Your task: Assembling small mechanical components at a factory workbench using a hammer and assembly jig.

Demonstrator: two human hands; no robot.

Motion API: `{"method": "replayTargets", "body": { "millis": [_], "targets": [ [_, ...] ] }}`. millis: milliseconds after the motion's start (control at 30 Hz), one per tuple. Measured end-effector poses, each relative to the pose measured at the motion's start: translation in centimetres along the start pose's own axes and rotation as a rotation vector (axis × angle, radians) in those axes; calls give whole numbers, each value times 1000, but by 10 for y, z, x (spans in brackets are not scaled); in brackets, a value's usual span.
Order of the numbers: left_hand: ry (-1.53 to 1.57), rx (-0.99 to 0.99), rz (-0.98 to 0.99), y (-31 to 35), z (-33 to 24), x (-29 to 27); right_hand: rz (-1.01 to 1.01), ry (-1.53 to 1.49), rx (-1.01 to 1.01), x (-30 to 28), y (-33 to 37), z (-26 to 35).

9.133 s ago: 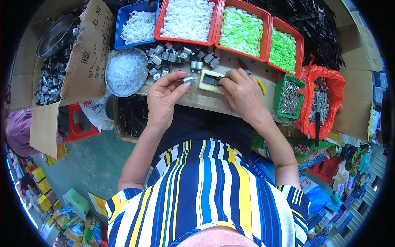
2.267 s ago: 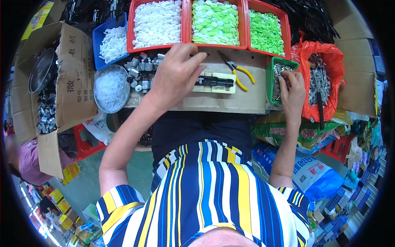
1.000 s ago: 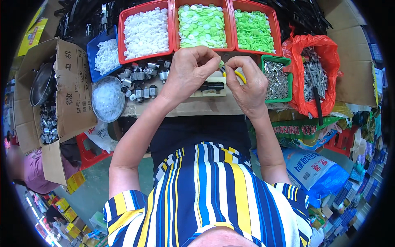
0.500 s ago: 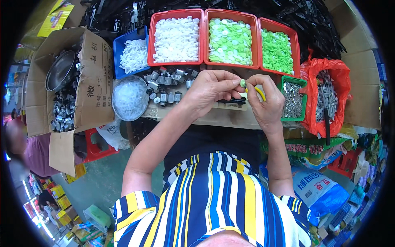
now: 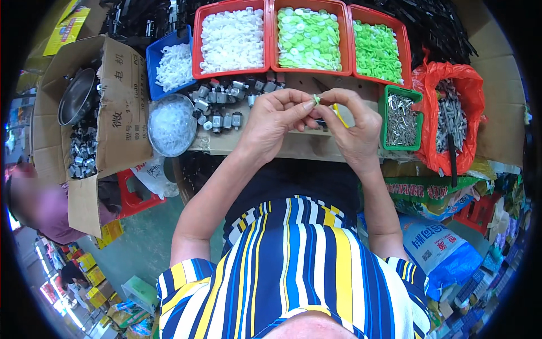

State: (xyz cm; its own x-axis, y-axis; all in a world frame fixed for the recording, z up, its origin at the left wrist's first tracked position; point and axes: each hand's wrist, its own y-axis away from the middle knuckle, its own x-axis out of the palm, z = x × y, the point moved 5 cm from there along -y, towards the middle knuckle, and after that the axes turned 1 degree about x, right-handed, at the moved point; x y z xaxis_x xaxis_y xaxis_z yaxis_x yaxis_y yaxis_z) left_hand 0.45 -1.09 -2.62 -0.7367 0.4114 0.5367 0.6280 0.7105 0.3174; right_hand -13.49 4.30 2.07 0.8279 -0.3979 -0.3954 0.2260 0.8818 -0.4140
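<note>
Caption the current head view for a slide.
Left hand pinching a small green part, right hand meeting it, near three red trays.

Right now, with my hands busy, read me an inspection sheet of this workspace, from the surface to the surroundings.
Surface: table, bare along the near edge, parts behind.
Work items: green piece, small, partly covered by fingers.
Clutter: loose motors; pliers, partly hidden; filled red trays.
Hands: left hand pinches the green piece; right hand meets it, grip unclear.
Cables: nothing seen.
Surroundings: carton at left, red bag at right, another person at far left.
</note>
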Motion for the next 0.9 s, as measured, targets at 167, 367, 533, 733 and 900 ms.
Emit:
{"method": "replayTargets", "body": {
  "millis": [167,367,533,733,900],
  "targets": [
    [-27,37,-74,10,8,-5,-6,162,-218,7,4,9],
    [-663,322,-220,40,-4,-12,141,268,-186,21,14,-1],
    [-1328,778,-229,60,-2,-9,225,282,-171,32,24,-18],
    [-1618,817,-154,57,13,-6,260,268,-146,39,22,-22],
    [-1773,831,-111,55,18,-8,304,247,-143,40,20,-25]
  ]
}}
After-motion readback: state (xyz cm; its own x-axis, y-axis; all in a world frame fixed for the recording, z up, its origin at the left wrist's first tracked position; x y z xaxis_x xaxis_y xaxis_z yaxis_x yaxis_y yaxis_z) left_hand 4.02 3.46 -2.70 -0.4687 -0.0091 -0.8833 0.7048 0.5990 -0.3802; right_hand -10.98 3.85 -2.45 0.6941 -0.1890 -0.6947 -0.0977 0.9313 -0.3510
